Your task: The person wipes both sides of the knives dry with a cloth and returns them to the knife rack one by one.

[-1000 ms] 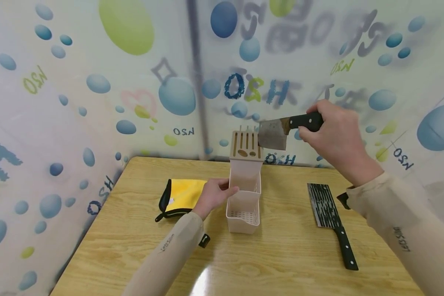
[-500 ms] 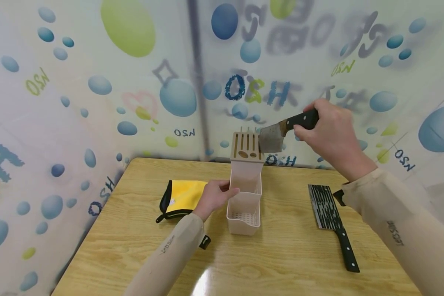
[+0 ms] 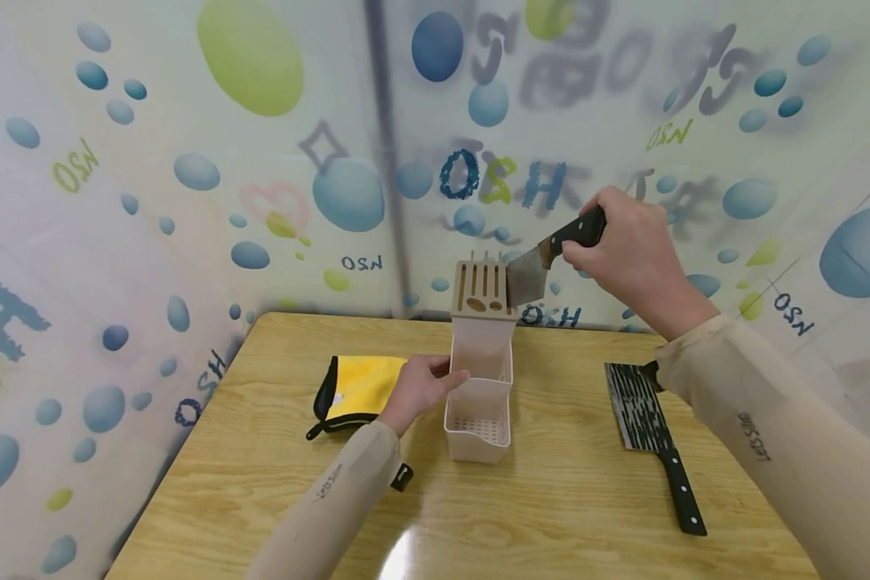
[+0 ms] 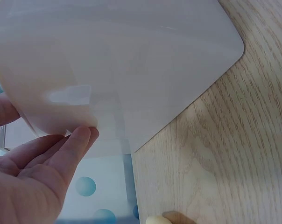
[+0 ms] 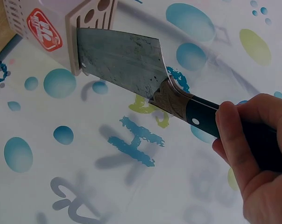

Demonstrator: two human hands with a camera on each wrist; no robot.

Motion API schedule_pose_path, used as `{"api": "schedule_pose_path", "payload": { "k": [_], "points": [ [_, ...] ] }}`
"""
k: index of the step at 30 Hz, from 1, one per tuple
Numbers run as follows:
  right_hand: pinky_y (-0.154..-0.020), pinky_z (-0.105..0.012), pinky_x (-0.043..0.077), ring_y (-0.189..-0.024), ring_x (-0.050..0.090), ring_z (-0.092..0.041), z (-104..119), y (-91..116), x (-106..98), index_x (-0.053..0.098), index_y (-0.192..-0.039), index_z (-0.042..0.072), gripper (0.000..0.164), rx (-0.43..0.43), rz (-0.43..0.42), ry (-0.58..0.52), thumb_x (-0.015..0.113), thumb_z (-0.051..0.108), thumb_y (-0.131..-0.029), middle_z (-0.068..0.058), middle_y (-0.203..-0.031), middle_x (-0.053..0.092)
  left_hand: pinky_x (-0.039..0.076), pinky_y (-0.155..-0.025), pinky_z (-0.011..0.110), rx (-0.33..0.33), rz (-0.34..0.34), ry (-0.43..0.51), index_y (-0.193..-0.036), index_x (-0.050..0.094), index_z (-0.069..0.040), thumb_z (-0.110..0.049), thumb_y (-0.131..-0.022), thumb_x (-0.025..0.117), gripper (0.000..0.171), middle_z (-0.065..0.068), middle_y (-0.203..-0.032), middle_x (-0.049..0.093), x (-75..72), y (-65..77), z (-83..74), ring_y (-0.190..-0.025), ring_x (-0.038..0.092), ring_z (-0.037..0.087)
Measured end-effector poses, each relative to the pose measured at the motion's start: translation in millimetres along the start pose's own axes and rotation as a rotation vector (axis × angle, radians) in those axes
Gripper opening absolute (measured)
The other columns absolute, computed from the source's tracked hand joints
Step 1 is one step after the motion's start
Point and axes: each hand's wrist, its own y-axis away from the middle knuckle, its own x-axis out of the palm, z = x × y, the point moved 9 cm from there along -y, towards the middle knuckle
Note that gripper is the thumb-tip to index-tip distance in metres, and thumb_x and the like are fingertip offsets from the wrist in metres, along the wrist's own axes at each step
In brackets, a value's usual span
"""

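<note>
cleaver [image 3: 531, 272] is clamped in the right grip [image 3: 629, 256], seemingly not yet fully seated in the rack [image 3: 481, 337] pinched by the left grip [image 3: 422, 388].

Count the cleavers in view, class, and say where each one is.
2: the plain-bladed cleaver in the right hand, at the knife holder, and the dark-streaked cleaver on the table. The right sleeve partly hides a black object, possibly another.
</note>
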Motion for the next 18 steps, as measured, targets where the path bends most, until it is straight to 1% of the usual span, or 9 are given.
{"api": "schedule_pose_path", "payload": {
  "k": [6,10,18],
  "points": [
    [-0.061,-0.051,0.059,-0.069,0.067,-0.038,0,-4,3,0.057,-0.117,-0.011,0.033,-0.009,0.009,0.013,0.067,0.007,-0.091,-0.031,-0.102,0.066,0.057,-0.100,0.046,0.007,-0.004,0.013,-0.138,0.067,-0.007,-0.029,-0.097,0.075,0.048,0.012,-0.131,0.071,0.4,-0.7,0.5,-0.120,0.068,0.030],
    [-0.062,-0.051,0.059,-0.068,0.068,-0.038,1,-6,5,0.057,-0.116,-0.012,0.032,-0.019,0.013,0.011,0.066,0.006,-0.091,-0.031,-0.101,0.066,0.056,-0.101,0.046,-0.008,0.002,0.019,-0.140,0.066,-0.008,-0.031,-0.097,0.075,0.049,0.012,-0.132,0.070,0.0,0.2,1.3,-0.122,0.067,0.030],
    [-0.057,-0.046,0.059,-0.064,0.068,-0.034,-1,-11,10,0.057,-0.116,-0.011,0.032,0.000,0.037,0.010,0.065,0.007,-0.090,-0.030,-0.101,0.066,0.056,-0.101,0.046,-0.019,0.011,0.013,-0.141,0.065,-0.008,-0.033,-0.096,0.076,0.052,0.012,-0.133,0.070,1.1,-0.5,3.2,-0.123,0.067,0.029]
  ]
}}
